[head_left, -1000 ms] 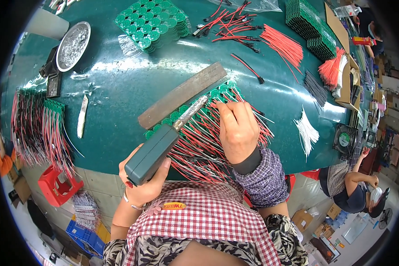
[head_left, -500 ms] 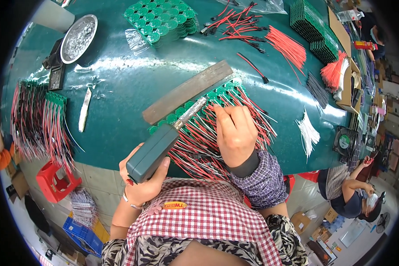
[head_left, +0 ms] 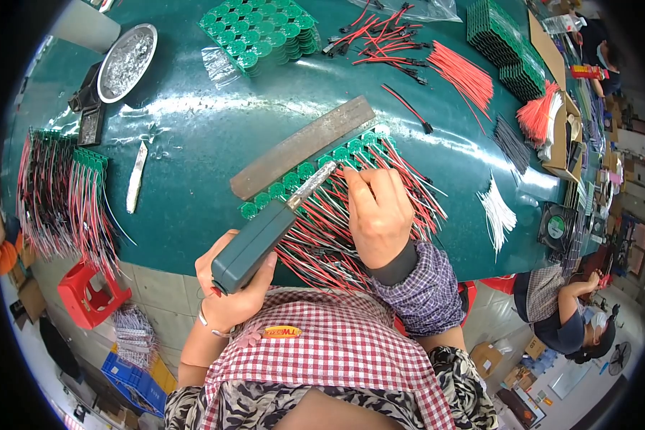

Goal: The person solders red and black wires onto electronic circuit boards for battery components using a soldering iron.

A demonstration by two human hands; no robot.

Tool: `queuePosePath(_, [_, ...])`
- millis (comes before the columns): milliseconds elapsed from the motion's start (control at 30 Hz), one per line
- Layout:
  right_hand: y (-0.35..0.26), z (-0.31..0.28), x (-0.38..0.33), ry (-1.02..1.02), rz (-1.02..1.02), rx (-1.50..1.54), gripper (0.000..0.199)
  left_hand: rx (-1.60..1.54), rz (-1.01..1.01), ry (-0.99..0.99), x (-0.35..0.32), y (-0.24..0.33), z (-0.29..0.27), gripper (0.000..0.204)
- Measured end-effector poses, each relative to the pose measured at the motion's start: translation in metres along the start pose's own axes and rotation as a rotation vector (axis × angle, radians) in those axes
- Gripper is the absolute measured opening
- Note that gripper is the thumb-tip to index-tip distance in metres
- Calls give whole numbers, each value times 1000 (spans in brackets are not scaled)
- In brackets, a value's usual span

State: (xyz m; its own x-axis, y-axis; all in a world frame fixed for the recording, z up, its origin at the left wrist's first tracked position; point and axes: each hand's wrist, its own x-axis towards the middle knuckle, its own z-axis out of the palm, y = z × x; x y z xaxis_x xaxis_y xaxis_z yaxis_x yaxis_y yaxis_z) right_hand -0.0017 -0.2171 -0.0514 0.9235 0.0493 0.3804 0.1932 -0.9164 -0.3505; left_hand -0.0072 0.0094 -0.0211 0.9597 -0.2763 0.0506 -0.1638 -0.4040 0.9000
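My left hand [head_left: 231, 297] is wrapped round the dark green body of a soldering gun [head_left: 252, 247]. Its silvery tip points up and right, ending over a row of small round green circuit boards [head_left: 340, 154]. Close to that tip, my right hand [head_left: 381, 215] is closed in a pinch on a thin wire at the row's lower edge; the fingers partly hide the wire. Many red, white and black wires [head_left: 319, 247] fan from the boards toward me, some passing under my right hand. A flat brownish metal bar [head_left: 302, 148] lies along the row's far side.
Finished-looking wired boards [head_left: 68, 193] hang over the table's left edge. At the back left stands a metal dish [head_left: 127, 63]. Stacked green boards [head_left: 258, 32], red wire bundles [head_left: 462, 75], white wires [head_left: 497, 215] and a small black fan [head_left: 554, 226] lie farther off. A co-worker [head_left: 573, 315] sits at right.
The soldering gun has shifted slightly to the right, its tip now a little lower and nearer my right fingertips. My right hand has barely moved. The co-worker at right has changed posture.
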Motion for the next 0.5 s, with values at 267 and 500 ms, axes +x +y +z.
queuePosePath(267, [-1, -2, 1, 12, -12, -11, 26, -37, -69, 43, -7, 1, -4, 14])
queuePosePath(500, [2, 2, -1, 7, -1, -11, 26, -63, -55, 33, -2, -1, 1, 15])
